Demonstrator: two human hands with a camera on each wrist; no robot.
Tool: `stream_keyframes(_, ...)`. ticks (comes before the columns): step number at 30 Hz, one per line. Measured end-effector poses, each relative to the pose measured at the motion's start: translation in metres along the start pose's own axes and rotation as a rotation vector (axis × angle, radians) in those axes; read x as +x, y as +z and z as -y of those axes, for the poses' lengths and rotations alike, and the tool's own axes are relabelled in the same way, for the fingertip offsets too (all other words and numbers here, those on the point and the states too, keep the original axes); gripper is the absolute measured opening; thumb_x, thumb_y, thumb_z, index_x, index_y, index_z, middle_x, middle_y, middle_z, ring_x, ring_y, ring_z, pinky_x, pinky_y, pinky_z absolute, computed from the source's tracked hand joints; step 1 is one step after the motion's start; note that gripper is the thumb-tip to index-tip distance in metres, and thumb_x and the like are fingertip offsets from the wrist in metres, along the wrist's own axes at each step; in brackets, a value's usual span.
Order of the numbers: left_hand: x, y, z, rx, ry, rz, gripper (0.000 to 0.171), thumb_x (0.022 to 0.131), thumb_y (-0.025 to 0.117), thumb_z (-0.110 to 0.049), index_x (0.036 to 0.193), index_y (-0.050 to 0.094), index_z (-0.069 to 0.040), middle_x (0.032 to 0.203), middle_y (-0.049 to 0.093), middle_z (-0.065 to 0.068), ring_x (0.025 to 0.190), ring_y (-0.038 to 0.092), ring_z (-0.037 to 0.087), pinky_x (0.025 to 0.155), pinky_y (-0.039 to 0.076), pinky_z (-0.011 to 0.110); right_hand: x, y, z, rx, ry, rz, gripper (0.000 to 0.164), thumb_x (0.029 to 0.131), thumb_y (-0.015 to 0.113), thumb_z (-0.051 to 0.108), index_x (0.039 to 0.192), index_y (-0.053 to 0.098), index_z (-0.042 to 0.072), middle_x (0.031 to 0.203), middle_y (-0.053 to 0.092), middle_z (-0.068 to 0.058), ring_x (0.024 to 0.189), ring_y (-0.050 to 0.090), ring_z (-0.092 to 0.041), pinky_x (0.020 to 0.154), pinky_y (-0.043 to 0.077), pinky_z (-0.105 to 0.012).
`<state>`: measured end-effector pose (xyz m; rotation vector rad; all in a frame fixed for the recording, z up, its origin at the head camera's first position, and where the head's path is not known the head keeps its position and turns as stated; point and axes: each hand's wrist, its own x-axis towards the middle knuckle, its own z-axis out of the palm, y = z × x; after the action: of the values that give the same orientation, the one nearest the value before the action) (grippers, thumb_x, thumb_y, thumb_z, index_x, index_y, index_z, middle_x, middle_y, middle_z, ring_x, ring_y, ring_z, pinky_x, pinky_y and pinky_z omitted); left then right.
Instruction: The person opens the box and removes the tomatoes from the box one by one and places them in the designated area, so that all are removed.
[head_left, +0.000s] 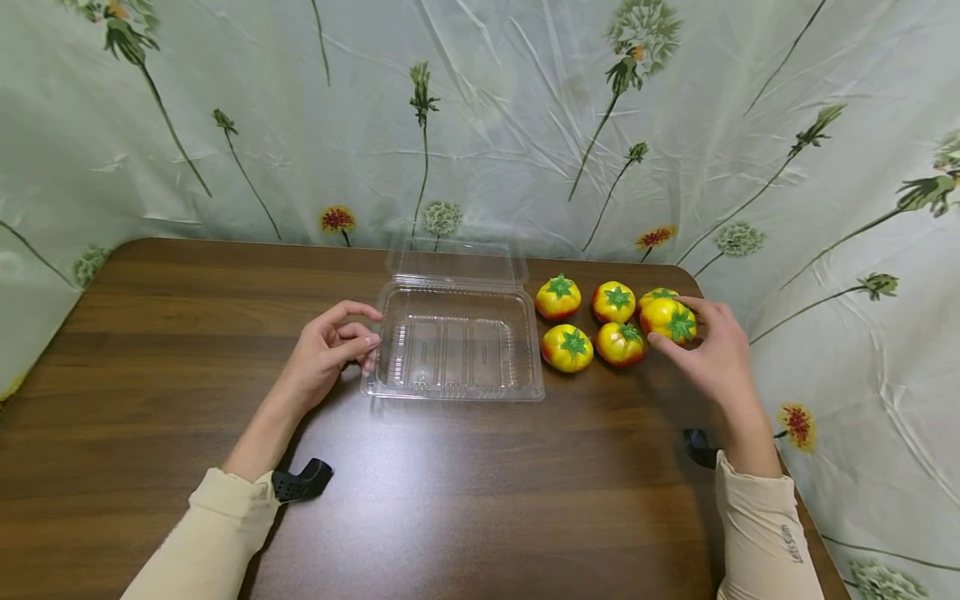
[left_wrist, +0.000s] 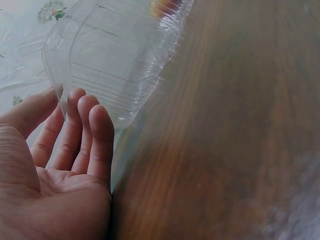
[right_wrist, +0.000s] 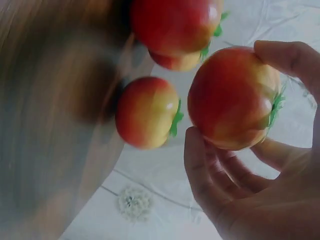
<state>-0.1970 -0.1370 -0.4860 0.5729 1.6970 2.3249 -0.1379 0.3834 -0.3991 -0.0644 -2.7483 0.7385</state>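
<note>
A clear plastic hinged box (head_left: 452, 392) stands on the table with its lid (head_left: 457, 265) tipped back. My left hand (head_left: 330, 350) is at the box's left side. Seen from the left wrist, its thumb and fingers (left_wrist: 102, 125) lie on either side of the clear rim (left_wrist: 61, 100), pinching it. My right hand (head_left: 716, 350) grips a red-and-yellow tomato (right_wrist: 232, 100) with a green star-shaped top, thumb and fingers spread round it. This tomato is raised over the far right of the group, partly covering another tomato (head_left: 658, 295) behind it.
More tomatoes stand right of the box in two short rows, such as the back-left one (head_left: 558, 298) and front-left one (head_left: 567, 348). The brown wooden table (head_left: 465, 500) ends at a flower-printed curtain (head_left: 495, 125) behind and to the right.
</note>
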Motion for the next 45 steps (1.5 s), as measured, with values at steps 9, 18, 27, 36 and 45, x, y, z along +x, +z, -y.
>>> stream_keyframes(9,-0.001,-0.002,-0.002,0.003,0.004,-0.005,0.028,0.099,0.062,0.011,0.124,0.061,-0.001,0.082,0.074,0.004,0.065,0.067,0.011,0.059,0.057,0.022,0.002,-0.009,-0.010,-0.058,0.048,0.069,0.062,0.090,0.080,0.026,0.139,0.058,-0.006,0.130,0.056,-0.034,0.119,0.050,-0.050,0.096,0.039,-0.062)
stream_keyframes(18,-0.002,-0.002,-0.001,-0.005,0.003,-0.009,0.027,0.099,0.062,0.012,0.123,0.061,-0.001,0.081,0.074,0.004,0.064,0.066,0.011,0.058,0.057,0.022,0.005,-0.004,-0.019,-0.110,0.059,0.213,0.066,0.093,0.079,0.026,0.139,0.053,-0.013,0.132,0.056,-0.040,0.120,0.051,-0.055,0.098,0.041,-0.069)
stream_keyframes(27,0.000,-0.003,0.000,-0.005,-0.004,-0.013,0.027,0.099,0.062,0.012,0.123,0.061,-0.001,0.081,0.073,0.004,0.064,0.066,0.011,0.058,0.056,0.022,0.006,0.000,-0.028,-0.132,0.071,0.287,0.064,0.093,0.077,0.024,0.139,0.052,-0.013,0.131,0.057,-0.040,0.115,0.053,-0.055,0.094,0.044,-0.068)
stream_keyframes(36,-0.002,-0.006,-0.001,0.001,-0.002,-0.017,0.028,0.099,0.062,0.012,0.124,0.061,-0.001,0.082,0.073,0.003,0.065,0.066,0.011,0.059,0.057,0.022,0.009,-0.001,-0.025,-0.145,0.113,0.375,0.076,0.095,0.078,0.033,0.148,0.044,-0.010,0.142,0.052,-0.039,0.119,0.054,-0.055,0.098,0.045,-0.068)
stream_keyframes(45,-0.001,-0.005,0.002,0.001,0.005,-0.010,0.028,0.100,0.061,0.012,0.124,0.061,-0.001,0.081,0.073,0.004,0.064,0.066,0.012,0.058,0.057,0.023,0.008,-0.005,-0.026,-0.138,0.091,0.353,0.074,0.095,0.078,0.033,0.145,0.046,-0.011,0.141,0.052,-0.040,0.122,0.053,-0.056,0.100,0.043,-0.068)
